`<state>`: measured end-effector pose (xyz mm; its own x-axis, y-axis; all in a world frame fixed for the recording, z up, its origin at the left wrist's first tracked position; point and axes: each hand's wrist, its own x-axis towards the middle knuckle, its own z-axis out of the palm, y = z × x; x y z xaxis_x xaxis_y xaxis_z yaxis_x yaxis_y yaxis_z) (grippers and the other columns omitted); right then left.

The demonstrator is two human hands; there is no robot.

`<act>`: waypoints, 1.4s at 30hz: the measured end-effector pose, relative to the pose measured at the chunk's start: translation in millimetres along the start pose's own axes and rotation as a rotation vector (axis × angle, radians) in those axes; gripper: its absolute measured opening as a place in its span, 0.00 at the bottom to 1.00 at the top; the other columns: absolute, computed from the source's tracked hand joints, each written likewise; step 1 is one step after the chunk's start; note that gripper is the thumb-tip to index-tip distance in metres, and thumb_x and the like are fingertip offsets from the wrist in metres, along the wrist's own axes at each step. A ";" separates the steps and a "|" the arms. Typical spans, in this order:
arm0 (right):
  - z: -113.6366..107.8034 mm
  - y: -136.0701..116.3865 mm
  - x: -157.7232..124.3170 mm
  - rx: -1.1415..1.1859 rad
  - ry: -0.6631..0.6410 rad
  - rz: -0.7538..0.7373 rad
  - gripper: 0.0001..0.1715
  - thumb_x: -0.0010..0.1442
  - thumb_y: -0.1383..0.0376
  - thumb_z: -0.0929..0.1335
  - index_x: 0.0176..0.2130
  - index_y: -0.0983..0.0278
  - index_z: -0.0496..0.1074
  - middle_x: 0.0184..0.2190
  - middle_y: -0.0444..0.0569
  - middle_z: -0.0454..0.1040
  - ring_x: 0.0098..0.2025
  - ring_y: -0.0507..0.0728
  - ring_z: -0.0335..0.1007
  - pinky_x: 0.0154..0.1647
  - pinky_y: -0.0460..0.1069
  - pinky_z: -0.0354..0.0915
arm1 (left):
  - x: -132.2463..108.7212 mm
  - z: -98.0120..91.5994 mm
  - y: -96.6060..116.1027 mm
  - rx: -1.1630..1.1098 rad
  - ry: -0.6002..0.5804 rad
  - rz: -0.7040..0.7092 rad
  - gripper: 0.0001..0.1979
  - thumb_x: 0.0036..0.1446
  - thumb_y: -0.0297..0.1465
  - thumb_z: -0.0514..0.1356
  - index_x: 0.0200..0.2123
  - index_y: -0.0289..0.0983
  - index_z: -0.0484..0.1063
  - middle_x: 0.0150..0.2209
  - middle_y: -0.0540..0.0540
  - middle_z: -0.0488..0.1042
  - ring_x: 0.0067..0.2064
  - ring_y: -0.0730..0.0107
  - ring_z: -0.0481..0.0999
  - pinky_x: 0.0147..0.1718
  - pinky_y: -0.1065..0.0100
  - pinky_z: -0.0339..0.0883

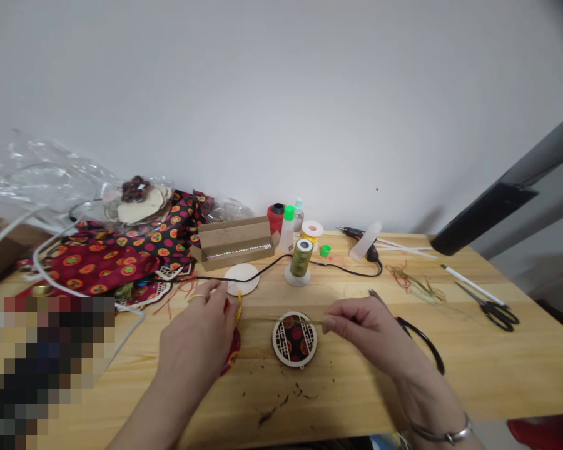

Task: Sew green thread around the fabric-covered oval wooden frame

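Olive green thread (263,319) is stretched between my two hands, passing over a round wooden-framed ornament (294,339) with dark patterned fabric. My left hand (199,334) is closed, its fingers on the left part of the thread; a piece of red patterned fabric (233,357) and a bit of yellow show beside it. My right hand (363,325) pinches the thread's other end between thumb and index finger, just right of the ornament. Beyond the ornament stands a spool of olive thread (301,259). A plain round disc (241,279) lies past my left hand.
Patterned fabric (122,253) and plastic wrap heap up at the left. An open cardboard box (237,247), bottles (287,231) and a glue gun (354,234) stand or lie along the back. Scissors (492,309) rest at the right. A black cable (342,271) crosses the table (347,400).
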<state>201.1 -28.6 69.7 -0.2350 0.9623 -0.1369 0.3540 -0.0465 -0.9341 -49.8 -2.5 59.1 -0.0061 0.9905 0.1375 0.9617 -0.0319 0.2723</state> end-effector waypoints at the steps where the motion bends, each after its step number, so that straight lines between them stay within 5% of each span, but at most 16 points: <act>1: 3.9 -0.5 1.0 0.008 -0.028 -0.004 0.16 0.57 0.57 0.67 0.25 0.66 0.75 0.20 0.43 0.69 0.24 0.50 0.58 0.26 0.46 0.56 | -2.6 -0.8 2.8 -0.018 0.072 -0.001 0.19 0.59 0.35 0.51 0.49 0.36 0.73 0.53 0.33 0.71 0.39 0.44 0.77 0.37 0.52 0.66; 5: 19.4 -1.9 4.1 0.048 -0.132 -0.035 0.16 0.60 0.60 0.66 0.27 0.66 0.75 0.24 0.45 0.74 0.27 0.51 0.65 0.30 0.45 0.60 | -14.9 0.7 20.1 -0.472 0.301 0.227 0.16 0.56 0.31 0.57 0.46 0.36 0.76 0.53 0.34 0.72 0.53 0.45 0.70 0.54 0.53 0.57; 8: 28.0 -3.5 5.0 0.048 -0.179 -0.075 0.15 0.61 0.62 0.65 0.28 0.66 0.75 0.24 0.45 0.74 0.28 0.51 0.66 0.31 0.45 0.61 | -24.4 6.7 35.7 -0.881 0.099 0.320 0.15 0.55 0.28 0.58 0.45 0.43 0.78 0.51 0.43 0.75 0.53 0.54 0.71 0.55 0.61 0.59; 11: 31.6 -5.2 4.6 0.031 -0.183 -0.125 0.15 0.61 0.63 0.64 0.28 0.66 0.76 0.24 0.44 0.73 0.28 0.51 0.65 0.31 0.45 0.61 | -30.3 14.8 45.2 -1.026 -0.163 0.326 0.17 0.57 0.29 0.57 0.50 0.45 0.75 0.51 0.45 0.76 0.52 0.56 0.73 0.51 0.63 0.62; 17: 29.8 -7.8 3.3 0.020 -0.178 -0.135 0.13 0.60 0.68 0.64 0.28 0.66 0.76 0.25 0.44 0.73 0.29 0.50 0.65 0.31 0.43 0.61 | -32.6 22.8 46.8 -0.935 -0.362 0.390 0.17 0.61 0.32 0.53 0.53 0.45 0.71 0.44 0.44 0.78 0.44 0.58 0.75 0.42 0.64 0.65; 33: 15.4 -2.4 7.1 -0.036 -0.138 -0.083 0.16 0.62 0.60 0.64 0.30 0.65 0.77 0.25 0.44 0.74 0.28 0.50 0.65 0.29 0.44 0.60 | -29.5 28.4 42.2 -0.870 -0.172 0.409 0.13 0.57 0.29 0.59 0.42 0.49 0.79 0.25 0.49 0.80 0.27 0.66 0.76 0.27 0.71 0.64; 42: 0.0 -5.3 8.5 -0.074 -0.004 -0.052 0.16 0.58 0.58 0.66 0.24 0.66 0.71 0.19 0.40 0.63 0.24 0.49 0.54 0.25 0.45 0.54 | -28.2 23.9 42.3 -0.943 -0.202 0.263 0.10 0.56 0.31 0.59 0.36 0.46 0.82 0.28 0.51 0.82 0.28 0.63 0.79 0.27 0.70 0.69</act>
<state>197.2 -20.2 73.5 -0.2580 0.9620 -0.0900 0.4070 0.0238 -0.9131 -2.4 -28.6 44.0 0.3065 0.9381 0.1615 0.3146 -0.2600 0.9129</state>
